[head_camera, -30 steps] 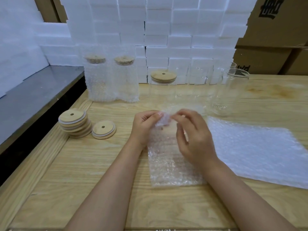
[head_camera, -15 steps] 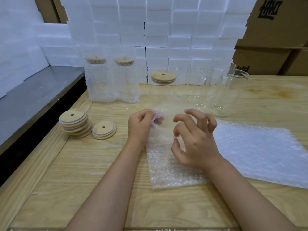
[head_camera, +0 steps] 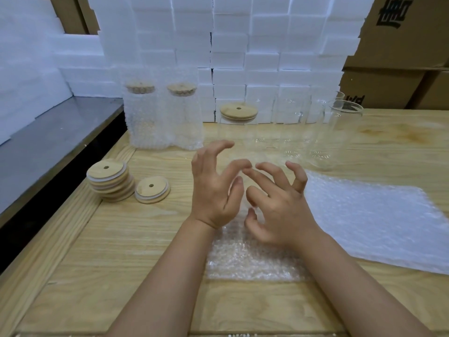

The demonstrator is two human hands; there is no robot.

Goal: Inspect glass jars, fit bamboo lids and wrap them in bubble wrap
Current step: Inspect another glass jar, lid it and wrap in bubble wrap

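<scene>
Glass jar (head_camera: 239, 133), the one already carrying its bamboo lid (head_camera: 238, 112), stands upright toward the back of the wooden table (head_camera: 97, 263), just beyond the person's fingertips. Just to its right is a close cluster of bare, lidless jars (head_camera: 345, 135). To its left are two wrapped jars (head_camera: 143, 122), each lidded and sleeved in bubble wrap.

Neither hand has hold of anything. The left hand (head_camera: 213, 190) and right hand (head_camera: 279, 205) hover side by side with fingers spread and arched like claws, thumbs apart from the fingers. They hang over the far end of a small bubble-wrap sheet (head_camera: 250, 259) that lies flat in front of the person. I judge the sheet is laid ready and the hands are about to fetch the lidded jar.

The risks come mostly from crowding and clear glass. The jar's walls are hard to make out against the white foam blocks (head_camera: 243, 45), so a misjudged reach could bump it into the bare jars beside it and chip or topple one. Whether the lid is pressed fully home cannot be told, and it could slip off if the jar is tipped onto the sheet. The sheet is light and could drag or bunch under the wrists.

A stack of spare lids (head_camera: 108, 181) and a single lid (head_camera: 152, 189) sit at the left. A larger pile of bubble wrap (head_camera: 376, 222) lies at the right, with cardboard boxes (head_camera: 401, 45) behind.
</scene>
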